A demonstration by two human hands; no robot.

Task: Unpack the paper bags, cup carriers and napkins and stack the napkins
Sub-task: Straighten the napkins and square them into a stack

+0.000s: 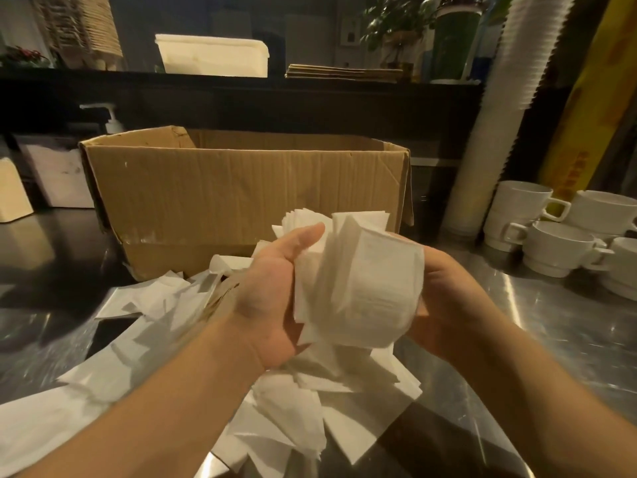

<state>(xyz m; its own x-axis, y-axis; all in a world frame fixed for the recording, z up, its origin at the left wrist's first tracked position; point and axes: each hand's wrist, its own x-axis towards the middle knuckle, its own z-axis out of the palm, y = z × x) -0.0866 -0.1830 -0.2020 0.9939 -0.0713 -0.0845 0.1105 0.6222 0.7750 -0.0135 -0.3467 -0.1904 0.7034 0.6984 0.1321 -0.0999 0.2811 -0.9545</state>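
Note:
A thick bundle of white napkins (358, 281) is held above the steel counter (568, 326), in front of an open cardboard box (241, 188). My left hand (272, 294) grips the bundle's left side, thumb up along it. My right hand (448, 305) cups the bundle from the right and behind, mostly hidden by the paper. Loose white napkins (293, 408) lie scattered in a heap under my hands and off to the left. The inside of the box is hidden.
White ceramic cups (551, 243) stand stacked at the right, beside a tall sleeve of paper cups (489, 139). A pump bottle (110, 120) stands behind the box's left corner. The dark shelf behind carries a white tub (213, 56) and flat brown paper bags (344, 72).

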